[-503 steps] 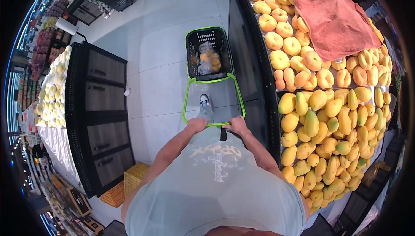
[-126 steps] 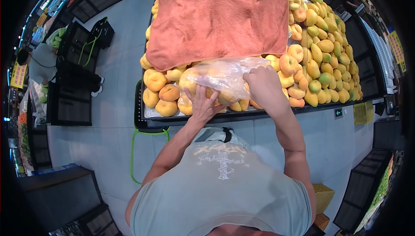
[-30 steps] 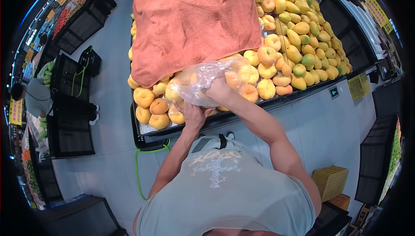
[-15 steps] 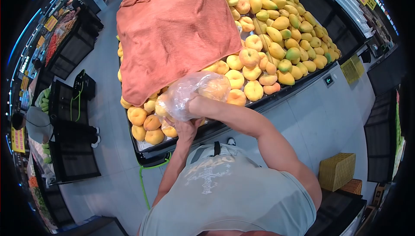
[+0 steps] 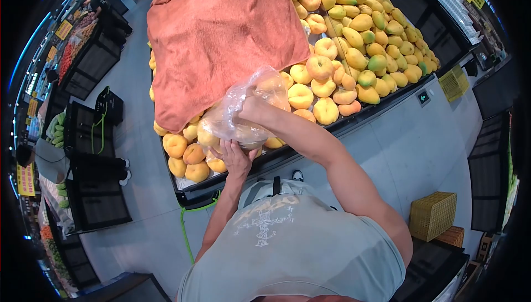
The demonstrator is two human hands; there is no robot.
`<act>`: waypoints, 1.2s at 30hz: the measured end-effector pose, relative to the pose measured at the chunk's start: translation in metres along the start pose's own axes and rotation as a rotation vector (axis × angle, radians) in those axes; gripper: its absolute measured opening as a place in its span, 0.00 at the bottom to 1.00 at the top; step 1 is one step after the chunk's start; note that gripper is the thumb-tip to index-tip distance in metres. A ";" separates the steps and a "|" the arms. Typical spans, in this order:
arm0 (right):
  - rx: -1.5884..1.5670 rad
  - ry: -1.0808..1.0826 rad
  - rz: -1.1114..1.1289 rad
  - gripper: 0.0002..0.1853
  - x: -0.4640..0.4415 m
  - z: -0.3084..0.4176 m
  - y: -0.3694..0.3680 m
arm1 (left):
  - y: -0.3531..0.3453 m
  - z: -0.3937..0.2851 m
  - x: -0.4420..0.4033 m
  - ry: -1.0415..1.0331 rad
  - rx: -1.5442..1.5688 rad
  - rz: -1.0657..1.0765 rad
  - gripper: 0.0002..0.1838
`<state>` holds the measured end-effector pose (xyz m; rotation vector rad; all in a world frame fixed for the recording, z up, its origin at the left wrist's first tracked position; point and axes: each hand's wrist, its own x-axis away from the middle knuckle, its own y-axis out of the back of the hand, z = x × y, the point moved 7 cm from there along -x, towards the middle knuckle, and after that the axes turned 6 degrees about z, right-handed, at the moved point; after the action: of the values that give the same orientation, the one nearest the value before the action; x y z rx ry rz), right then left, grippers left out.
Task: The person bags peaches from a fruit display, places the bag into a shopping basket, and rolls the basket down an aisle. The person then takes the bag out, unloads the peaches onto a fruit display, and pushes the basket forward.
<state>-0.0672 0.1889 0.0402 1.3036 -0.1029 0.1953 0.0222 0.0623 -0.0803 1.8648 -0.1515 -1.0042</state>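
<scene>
A clear plastic bag (image 5: 228,115) bunches over the front of a heap of yellow-orange peaches (image 5: 300,96). My right hand (image 5: 251,104) reaches into the folds at the bag's upper part. Film covers its fingers, so their grip is hidden. From below, my left hand (image 5: 237,159) holds the bag's near side, fingers pointing up against the film and thumb apart. Rounded yellow shapes show through the plastic; whether they lie inside or behind it, I cannot tell. Several loose peaches sit left of my left hand.
A reddish cloth (image 5: 227,42) covers much of the heap, and mangoes (image 5: 362,22) fill its right side. The black display edge (image 5: 354,119) runs before me. A green hose (image 5: 185,235) hangs at left. Wicker baskets (image 5: 433,215) stand right; a person (image 5: 52,158) stands far left.
My right hand has moved up and away from my left, drawing the bag's upper film higher. My left hand has shifted up slightly, its fingers now visible against the bag.
</scene>
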 end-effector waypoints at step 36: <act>-0.238 -0.434 -0.663 0.44 0.204 -0.151 -0.010 | 0.003 0.004 0.004 -0.100 0.001 -0.009 0.44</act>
<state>0.1295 0.3498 0.0290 1.0621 -0.0546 -0.6497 0.0229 0.0562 -0.0808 1.8186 -0.2035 -1.1044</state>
